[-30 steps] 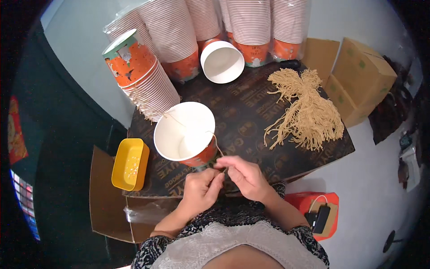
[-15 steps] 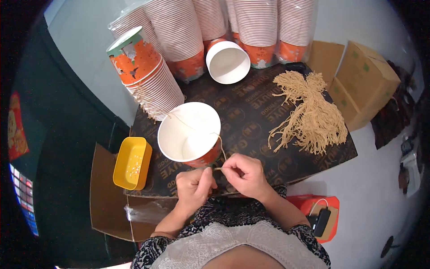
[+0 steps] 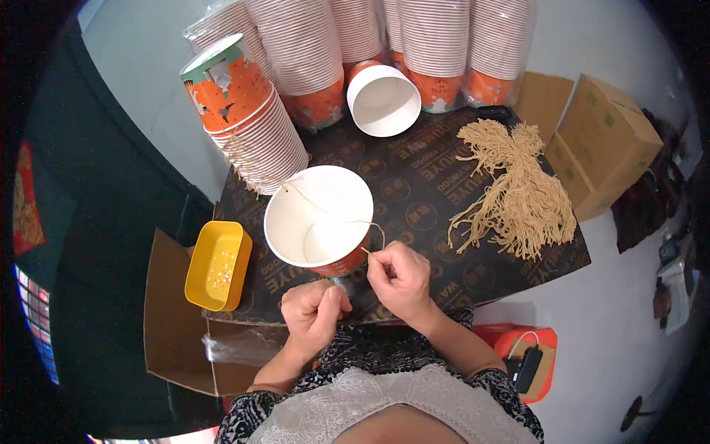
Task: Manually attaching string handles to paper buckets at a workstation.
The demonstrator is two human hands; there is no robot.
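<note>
A paper bucket [image 3: 319,211], white inside and orange outside, stands with its mouth up at the table's near edge. A thin tan cord [image 3: 382,234] passes through its far left rim, crosses the mouth and loops over the right side. My right hand [image 3: 400,280] pinches that cord, a short end poking out from the fingertips beside the bucket's wall. In front of the bucket my left hand [image 3: 313,308] is closed, thumb against the fingers; whatever lies inside it is hidden.
At the left sits a yellow tray [image 3: 194,270] with small pale bits. Behind it leans a stack of nested buckets [image 3: 259,140] with cords hanging. Another bucket [image 3: 384,102] lies sideways before wrapped stacks [image 3: 433,44]. A bundle of tan cords [image 3: 529,200] is at right, near a cardboard box [image 3: 610,140].
My right hand has moved up and away from the left, carrying the cord's end toward the bucket's right side. My left hand has shifted slightly left and stays closed.
</note>
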